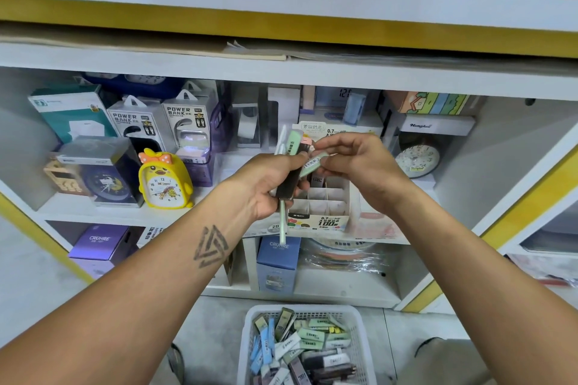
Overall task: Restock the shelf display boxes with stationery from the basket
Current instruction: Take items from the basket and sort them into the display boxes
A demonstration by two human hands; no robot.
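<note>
Head view: restock is partly done at best. The white basket [305,311] on the floor below you holds plenty of small lead cases in green, blue, white and dark. The compartmented display box [325,200] on the shelf [125,212] shows mostly bare cells near its front; a few dark cases stand in the rear cells, so most filling is left.

Your left hand [266,187] is curled tight round a bundle of cases [292,162], dark and green ones, held upright just in front of the display box, with a pale green one hanging out below your fist. Your right hand [353,162] pinches one green case [312,164] between thumb and fingertips, right against the bundle. It looks like you're pulling it off to slot it. Both hands nearly touch, hovering above the box.
</note>
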